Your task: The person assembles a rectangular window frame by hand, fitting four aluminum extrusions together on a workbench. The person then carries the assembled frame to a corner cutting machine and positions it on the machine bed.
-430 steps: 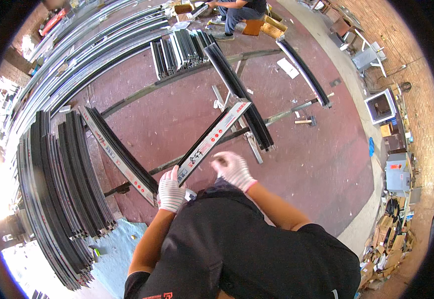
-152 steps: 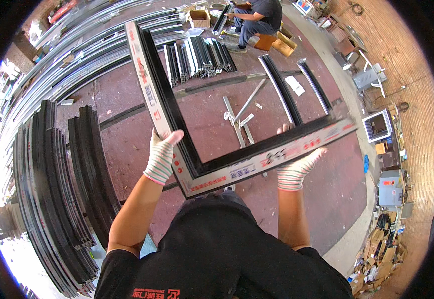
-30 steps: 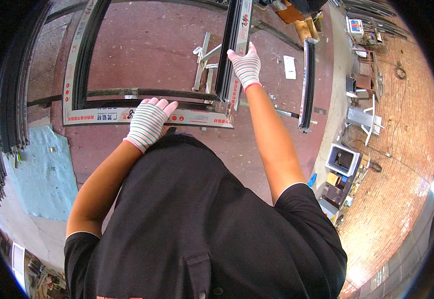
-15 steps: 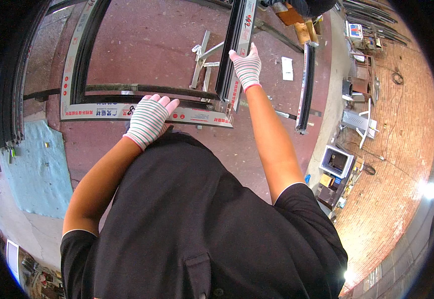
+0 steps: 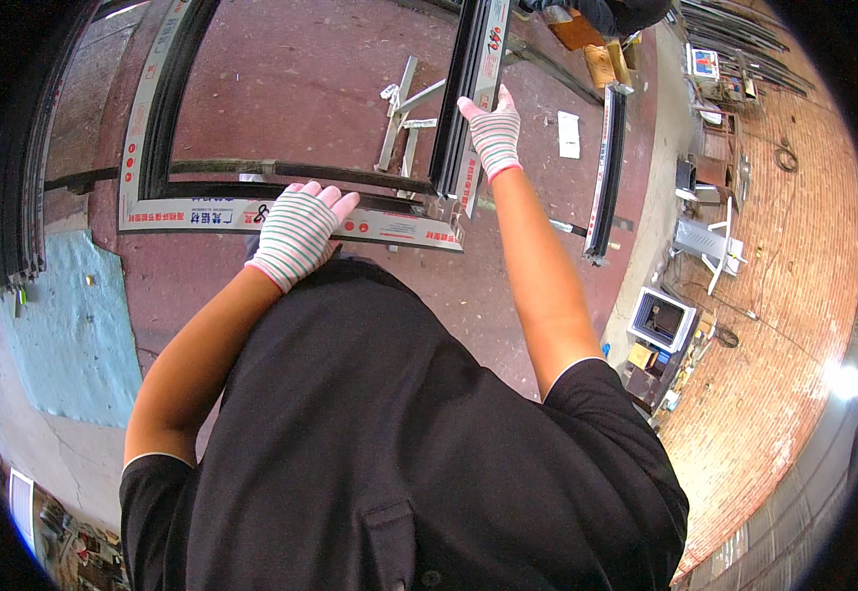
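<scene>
A large window frame of black metal profiles (image 5: 158,128), its outer faces covered with white printed film, lies in front of me. My left hand (image 5: 301,234), in a striped glove with pink fingertips, curls its fingers over the near rail (image 5: 404,229) from above. In a matching glove, my right hand (image 5: 495,135) grips the right-hand profile (image 5: 456,108), thumb on the black side and fingers along the filmed face. At the near right corner the angled ends of the two profiles meet slightly out of line.
A metal stand (image 5: 404,118) shows through the frame's opening. Another filmed profile (image 5: 606,177) stands to the right. Long dark profiles (image 5: 20,148) are stacked at the left, beside a blue sheet (image 5: 69,325). Part of another person (image 5: 616,12) shows at the far right.
My left hand has shifted slightly to the right along the near rail. The frame sits almost as before, and my right hand keeps its grip.
</scene>
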Action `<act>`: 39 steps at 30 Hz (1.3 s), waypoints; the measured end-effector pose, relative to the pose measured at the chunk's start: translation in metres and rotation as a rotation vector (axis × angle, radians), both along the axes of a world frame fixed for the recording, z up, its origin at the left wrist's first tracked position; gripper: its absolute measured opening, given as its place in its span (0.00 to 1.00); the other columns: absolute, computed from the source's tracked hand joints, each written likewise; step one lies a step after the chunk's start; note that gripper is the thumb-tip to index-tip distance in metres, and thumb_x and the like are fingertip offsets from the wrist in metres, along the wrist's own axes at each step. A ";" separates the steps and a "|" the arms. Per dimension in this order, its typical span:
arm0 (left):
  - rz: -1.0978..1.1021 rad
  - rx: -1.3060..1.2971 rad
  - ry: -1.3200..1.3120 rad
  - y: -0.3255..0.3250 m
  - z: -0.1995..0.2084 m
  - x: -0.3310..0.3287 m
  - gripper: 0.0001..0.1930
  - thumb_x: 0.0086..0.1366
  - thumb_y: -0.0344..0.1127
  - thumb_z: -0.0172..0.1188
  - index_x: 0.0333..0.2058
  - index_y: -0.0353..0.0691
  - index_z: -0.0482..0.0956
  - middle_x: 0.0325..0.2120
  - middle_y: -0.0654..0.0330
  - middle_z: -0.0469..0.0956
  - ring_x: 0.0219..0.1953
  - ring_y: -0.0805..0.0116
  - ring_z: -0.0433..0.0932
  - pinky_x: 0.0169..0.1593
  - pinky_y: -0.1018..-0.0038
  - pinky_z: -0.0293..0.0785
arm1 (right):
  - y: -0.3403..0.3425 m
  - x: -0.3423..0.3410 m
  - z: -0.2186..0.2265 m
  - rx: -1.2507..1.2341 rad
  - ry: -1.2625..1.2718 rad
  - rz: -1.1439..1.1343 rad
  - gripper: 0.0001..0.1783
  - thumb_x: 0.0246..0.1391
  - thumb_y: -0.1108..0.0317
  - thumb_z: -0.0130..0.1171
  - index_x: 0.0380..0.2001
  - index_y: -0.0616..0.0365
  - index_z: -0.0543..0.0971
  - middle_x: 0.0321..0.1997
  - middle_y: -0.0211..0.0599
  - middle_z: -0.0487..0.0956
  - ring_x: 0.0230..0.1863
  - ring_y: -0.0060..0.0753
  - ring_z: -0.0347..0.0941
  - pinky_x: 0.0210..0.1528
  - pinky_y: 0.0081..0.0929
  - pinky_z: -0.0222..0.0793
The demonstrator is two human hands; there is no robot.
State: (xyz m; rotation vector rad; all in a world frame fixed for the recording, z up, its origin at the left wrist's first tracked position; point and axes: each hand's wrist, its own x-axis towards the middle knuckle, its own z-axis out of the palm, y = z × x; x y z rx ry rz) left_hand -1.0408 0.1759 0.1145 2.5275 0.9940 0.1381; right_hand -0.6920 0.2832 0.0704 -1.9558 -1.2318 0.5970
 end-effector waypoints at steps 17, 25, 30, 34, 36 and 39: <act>-0.028 0.018 0.036 0.001 0.001 0.000 0.34 0.51 0.41 0.74 0.58 0.44 0.75 0.41 0.59 0.77 0.46 0.58 0.77 0.53 0.61 0.73 | -0.002 0.006 0.002 0.008 0.107 0.079 0.49 0.42 0.62 0.76 0.65 0.74 0.68 0.52 0.50 0.84 0.51 0.38 0.82 0.59 0.30 0.73; -0.031 0.031 0.038 -0.001 -0.001 0.001 0.35 0.50 0.40 0.74 0.58 0.44 0.75 0.40 0.59 0.77 0.44 0.57 0.77 0.52 0.60 0.72 | 0.000 0.003 -0.006 -0.042 0.028 0.034 0.55 0.42 0.62 0.78 0.69 0.74 0.62 0.57 0.52 0.81 0.56 0.38 0.80 0.63 0.29 0.71; -0.036 0.049 0.024 -0.002 0.000 0.000 0.34 0.50 0.40 0.74 0.58 0.44 0.75 0.40 0.59 0.77 0.44 0.58 0.77 0.51 0.61 0.73 | 0.001 -0.001 -0.011 -0.011 0.050 0.101 0.53 0.42 0.62 0.78 0.69 0.73 0.64 0.58 0.52 0.81 0.57 0.40 0.79 0.64 0.30 0.71; -0.035 -0.007 0.077 -0.002 0.002 0.000 0.29 0.55 0.40 0.72 0.56 0.43 0.76 0.42 0.58 0.78 0.48 0.57 0.77 0.55 0.60 0.72 | 0.000 -0.003 -0.012 -0.013 -0.007 0.089 0.52 0.42 0.62 0.77 0.68 0.73 0.65 0.60 0.53 0.80 0.59 0.43 0.79 0.65 0.31 0.70; -0.032 -0.005 0.069 -0.002 0.002 0.000 0.30 0.54 0.40 0.72 0.56 0.44 0.76 0.42 0.58 0.78 0.48 0.57 0.77 0.55 0.60 0.72 | -0.001 -0.004 -0.011 -0.026 0.005 0.084 0.53 0.42 0.62 0.77 0.68 0.73 0.64 0.60 0.54 0.80 0.59 0.43 0.79 0.66 0.31 0.70; -0.034 0.046 0.040 -0.002 0.000 0.000 0.33 0.52 0.40 0.73 0.58 0.44 0.75 0.41 0.59 0.77 0.45 0.58 0.77 0.53 0.61 0.73 | -0.002 -0.003 -0.010 -0.023 0.061 0.075 0.54 0.43 0.63 0.77 0.70 0.74 0.62 0.60 0.55 0.79 0.59 0.41 0.78 0.66 0.30 0.70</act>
